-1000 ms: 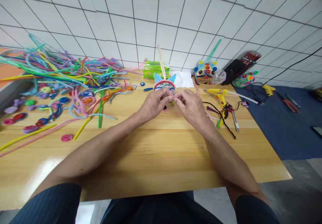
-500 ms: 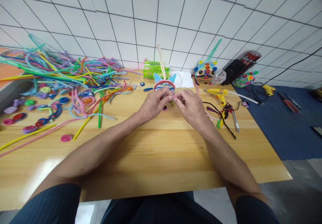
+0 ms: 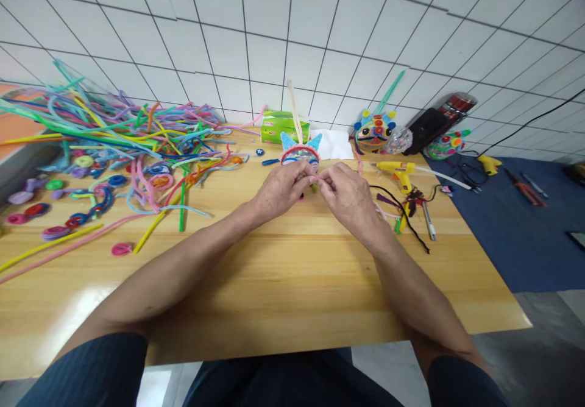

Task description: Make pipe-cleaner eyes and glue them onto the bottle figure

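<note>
Both sets of fingertips pinch a short pink pipe cleaner [image 3: 316, 178], mostly covered by the fingers. My left hand [image 3: 282, 192] is closed on its left end, and my right hand [image 3: 350, 198] on the right end. Just behind them stands a round craft piece with blue pointed ears [image 3: 300, 153] and a red rim; its lower part is hidden by my hands. A pale strip rises from its top. A small dark and pink spot shows on the table under my left fingers.
A heap of colourful pipe cleaners [image 3: 137, 127] and coiled pieces covers the left side. Behind are a green tissue pack [image 3: 278, 128] and white paper [image 3: 336, 145]. To the right lie a decorated animal head [image 3: 373, 134], a yellow glue gun [image 3: 401, 175], a black cord [image 3: 414, 231] and a pen [image 3: 429, 221].
My right fingers have moved slightly right, away from the left ones, so a bit more of the pink pipe cleaner shows between them. The whole view has shifted a little.
</note>
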Demonstrator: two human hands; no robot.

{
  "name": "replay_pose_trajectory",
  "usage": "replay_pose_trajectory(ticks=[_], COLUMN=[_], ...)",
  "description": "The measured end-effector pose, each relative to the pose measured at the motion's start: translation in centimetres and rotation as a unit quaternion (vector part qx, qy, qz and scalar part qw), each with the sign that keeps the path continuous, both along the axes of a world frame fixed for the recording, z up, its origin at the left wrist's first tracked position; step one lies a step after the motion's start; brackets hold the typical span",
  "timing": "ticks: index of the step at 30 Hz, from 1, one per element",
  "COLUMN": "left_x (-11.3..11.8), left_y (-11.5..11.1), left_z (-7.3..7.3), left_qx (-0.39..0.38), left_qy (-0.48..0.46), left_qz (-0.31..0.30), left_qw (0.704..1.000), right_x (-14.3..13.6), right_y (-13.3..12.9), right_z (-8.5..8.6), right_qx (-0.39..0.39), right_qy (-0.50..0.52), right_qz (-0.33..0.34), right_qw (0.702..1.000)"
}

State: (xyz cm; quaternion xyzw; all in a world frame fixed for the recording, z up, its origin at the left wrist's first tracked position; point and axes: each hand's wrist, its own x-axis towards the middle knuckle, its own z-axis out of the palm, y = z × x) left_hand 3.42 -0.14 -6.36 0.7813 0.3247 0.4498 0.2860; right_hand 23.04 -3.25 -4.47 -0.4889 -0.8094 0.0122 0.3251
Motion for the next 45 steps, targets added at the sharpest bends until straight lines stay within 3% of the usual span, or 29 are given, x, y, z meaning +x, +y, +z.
replay_pose_trajectory(ticks=[3, 7, 10, 12, 18, 25, 33, 41, 45], left_x=[0.3, 0.9, 1.0, 0.9, 0.4, 1.0, 0.2, 0.6, 0.3], left_y=[0.1, 0.4, 0.5, 0.5, 0.1, 0.3, 0.4, 0.8, 0.6], left_z=[-0.3, -0.8, -1.1, -1.1, -0.5, -0.9, -0.4, -0.5, -0.2], left_qx=[-0.071, -0.181, -0.227, -0.215, -0.075, -0.228, -0.093, -0.215, -0.175], left_qy=[-0.072, -0.169, -0.196, -0.180, -0.085, -0.181, -0.089, -0.199, -0.146], left_qz=[-0.025, -0.071, -0.096, -0.089, -0.037, -0.085, -0.046, -0.117, -0.092], left_qw=[0.995, 0.966, 0.949, 0.956, 0.993, 0.953, 0.991, 0.949, 0.969], right_x=[-0.2, -0.3, -0.1, 0.0, -0.1, 0.1, 0.0, 0.2, 0.4], right_y=[0.2, 0.3, 0.4, 0.4, 0.4, 0.5, 0.7, 0.6, 0.6], right_z=[-0.1, 0.3, 0.4, 0.3, -0.2, 0.5, -0.3, 0.4, 0.2], right_qx=[-0.008, -0.059, -0.096, -0.090, -0.024, -0.116, -0.035, -0.101, -0.078], right_qy=[0.050, 0.124, 0.148, 0.135, 0.076, 0.148, 0.100, 0.137, 0.108], right_qz=[0.003, 0.015, 0.019, 0.018, 0.007, 0.017, 0.018, 0.023, 0.032], right_qw=[0.999, 0.990, 0.984, 0.987, 0.997, 0.982, 0.994, 0.985, 0.990])
